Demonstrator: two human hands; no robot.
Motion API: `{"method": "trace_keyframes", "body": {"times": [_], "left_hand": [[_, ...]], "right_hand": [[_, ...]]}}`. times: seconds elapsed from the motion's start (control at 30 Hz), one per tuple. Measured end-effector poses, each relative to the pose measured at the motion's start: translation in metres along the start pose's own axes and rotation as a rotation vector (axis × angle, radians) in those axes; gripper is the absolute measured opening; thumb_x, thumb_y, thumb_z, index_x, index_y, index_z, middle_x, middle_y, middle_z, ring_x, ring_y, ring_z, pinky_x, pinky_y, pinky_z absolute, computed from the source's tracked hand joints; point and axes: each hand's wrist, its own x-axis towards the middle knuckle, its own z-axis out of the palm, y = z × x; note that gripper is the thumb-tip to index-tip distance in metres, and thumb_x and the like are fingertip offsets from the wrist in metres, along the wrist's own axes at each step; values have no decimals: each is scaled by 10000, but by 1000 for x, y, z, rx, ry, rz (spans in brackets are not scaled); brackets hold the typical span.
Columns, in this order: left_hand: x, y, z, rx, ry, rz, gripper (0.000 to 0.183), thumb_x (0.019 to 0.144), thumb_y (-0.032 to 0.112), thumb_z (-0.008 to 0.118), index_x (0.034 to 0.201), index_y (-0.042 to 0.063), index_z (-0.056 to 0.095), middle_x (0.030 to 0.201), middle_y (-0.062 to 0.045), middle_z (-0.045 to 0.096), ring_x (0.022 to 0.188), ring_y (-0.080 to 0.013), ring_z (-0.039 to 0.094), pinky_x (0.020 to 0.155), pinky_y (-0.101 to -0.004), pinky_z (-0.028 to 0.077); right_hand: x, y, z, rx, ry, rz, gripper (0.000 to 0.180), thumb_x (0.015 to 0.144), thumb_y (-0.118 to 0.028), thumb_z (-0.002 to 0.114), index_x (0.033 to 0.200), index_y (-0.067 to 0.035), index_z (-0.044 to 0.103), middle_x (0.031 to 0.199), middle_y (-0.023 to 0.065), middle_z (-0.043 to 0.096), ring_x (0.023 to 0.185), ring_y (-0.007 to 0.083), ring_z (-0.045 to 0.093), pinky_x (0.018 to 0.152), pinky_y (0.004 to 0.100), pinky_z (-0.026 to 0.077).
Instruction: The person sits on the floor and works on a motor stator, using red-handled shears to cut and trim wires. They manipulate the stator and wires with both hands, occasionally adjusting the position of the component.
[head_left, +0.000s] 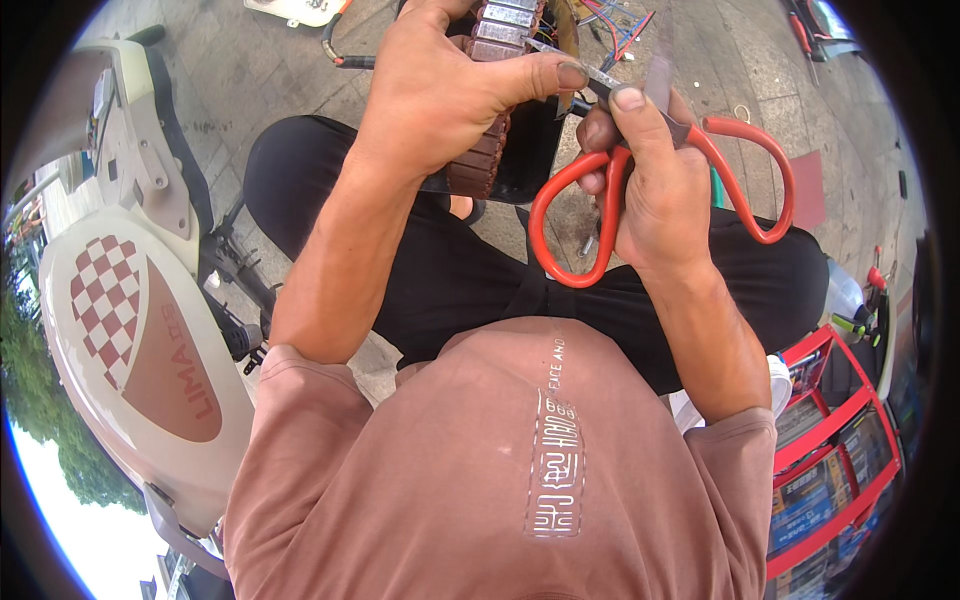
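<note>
Red-handled scissors (574, 217) rest in my right hand (652, 157), gripped near the pivot with the blades spread apart. The tip of one blade touches the rim of a motor stator (504, 34), a ring of metal segments and brown slot parts. My left hand (442, 90) holds this ring, its thumb lying along the blade. The lower part of the ring (476, 161) shows below my left hand, over a black tray or housing (536, 150). Part of the ring is hidden behind my left hand and cut off by the top edge.
Coloured wires (619, 34) lie beyond my hands. A cream scooter (142, 337) stands at the left. A red rack (836, 435) with boxes is at the lower right, near a white bucket (780, 379). On the paving lie a red sheet (808, 187) and a red-handled tool (799, 34).
</note>
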Motion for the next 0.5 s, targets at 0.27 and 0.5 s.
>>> {"method": "trace_keyframes", "body": {"times": [0.27, 0.5], "left_hand": [[1, -5, -4, 15, -1, 41, 867, 692, 36, 844, 1363, -144, 325, 1112, -152, 607, 957, -173, 620, 806, -278, 531], [1, -4, -2, 8, 4, 27, 845, 695, 22, 835, 1363, -131, 341, 1111, -147, 610, 951, -168, 623, 807, -276, 532]], "right_hand": [[-6, 3, 3, 7, 12, -72, 223, 954, -240, 560, 941, -17, 556, 741, 63, 572, 547, 121, 526, 487, 236, 462], [-7, 5, 5, -8, 41, -97, 201, 954, -224, 561, 934, -24, 553, 729, 62, 569, 538, 119, 522, 480, 237, 462]]}}
